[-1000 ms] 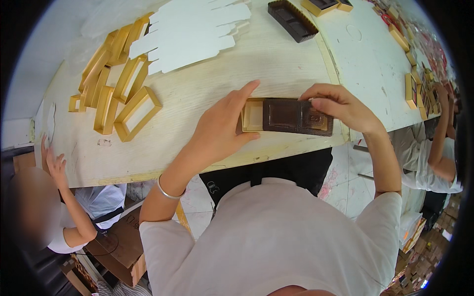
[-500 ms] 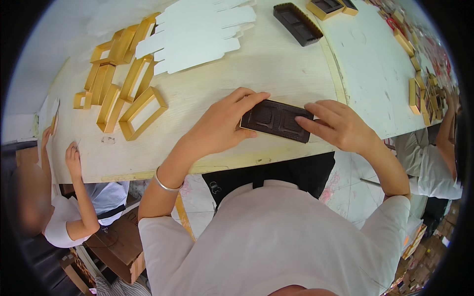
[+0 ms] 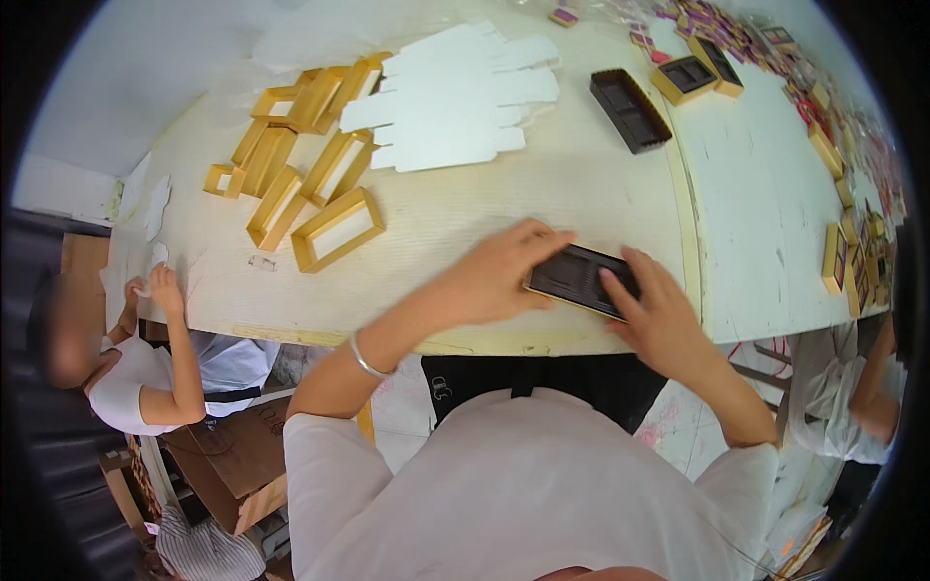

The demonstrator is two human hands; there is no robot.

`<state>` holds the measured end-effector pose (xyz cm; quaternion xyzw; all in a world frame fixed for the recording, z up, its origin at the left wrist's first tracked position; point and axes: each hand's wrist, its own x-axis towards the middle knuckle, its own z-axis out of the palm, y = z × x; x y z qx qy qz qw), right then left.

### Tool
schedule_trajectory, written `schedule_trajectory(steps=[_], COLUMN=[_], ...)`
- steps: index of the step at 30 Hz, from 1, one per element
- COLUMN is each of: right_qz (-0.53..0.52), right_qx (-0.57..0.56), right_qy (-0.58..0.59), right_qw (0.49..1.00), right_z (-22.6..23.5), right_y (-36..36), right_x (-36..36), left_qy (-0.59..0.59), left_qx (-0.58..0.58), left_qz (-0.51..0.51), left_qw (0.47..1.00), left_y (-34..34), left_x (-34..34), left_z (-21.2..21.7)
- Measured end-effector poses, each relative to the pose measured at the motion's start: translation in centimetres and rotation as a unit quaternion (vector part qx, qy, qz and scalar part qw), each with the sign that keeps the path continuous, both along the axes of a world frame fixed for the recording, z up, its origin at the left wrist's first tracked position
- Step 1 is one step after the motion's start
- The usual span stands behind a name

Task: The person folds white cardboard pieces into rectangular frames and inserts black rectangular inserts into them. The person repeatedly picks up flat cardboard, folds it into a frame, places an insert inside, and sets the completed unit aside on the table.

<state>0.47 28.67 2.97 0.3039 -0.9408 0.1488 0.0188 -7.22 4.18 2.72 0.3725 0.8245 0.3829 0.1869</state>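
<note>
My left hand (image 3: pixel 506 274) grips the left end of a shallow gold-edged box, with its fingers on the far side and the thumb on the near side. A dark brown plastic insert tray (image 3: pixel 573 275) with moulded recesses sits in that box, tilted slightly on the near part of the table. At the right end, my right hand (image 3: pixel 664 315) holds the box too. Its thumb presses down on the tray while the fingers lie along the far right corner. The box's right end is partly hidden by this hand.
Several empty gold box frames (image 3: pixel 337 229) lie on the left of the table (image 3: pixel 455 208), beside a stack of white die-cut card sheets (image 3: pixel 450 102). A loose brown tray (image 3: pixel 630 108) and filled gold boxes (image 3: pixel 686 77) stand at the far right. Co-workers sit left and right.
The whole view has shifted. My right hand has turned round the box's right end, its thumb now pressing on the tray. The left co-worker's hands have come closer together.
</note>
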Motion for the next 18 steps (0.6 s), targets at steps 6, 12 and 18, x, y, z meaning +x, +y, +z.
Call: schedule_trajectory(steps=[6, 12, 18], right_qz=[-0.208, -0.177, 0.083], right_qx=[-0.086, -0.110, -0.081], right_qy=[0.068, 0.193, 0.284], right_qw=[0.972, 0.959, 0.952], right_z=[1.5, 3.1, 2.0], right_y=[19.4, 15.9, 0.8], right_x=[-2.2, -6.0, -1.8], left_qy=[0.353, 0.472, 0.573], left_qx=[-0.103, -0.228, -0.086], left_qz=[0.168, 0.186, 0.141], left_qw=[0.915, 0.831, 0.803], left_y=[-2.3, -8.4, -3.6], left_x=[-3.3, -7.4, 0.6], left_z=[3.7, 2.3, 5.2])
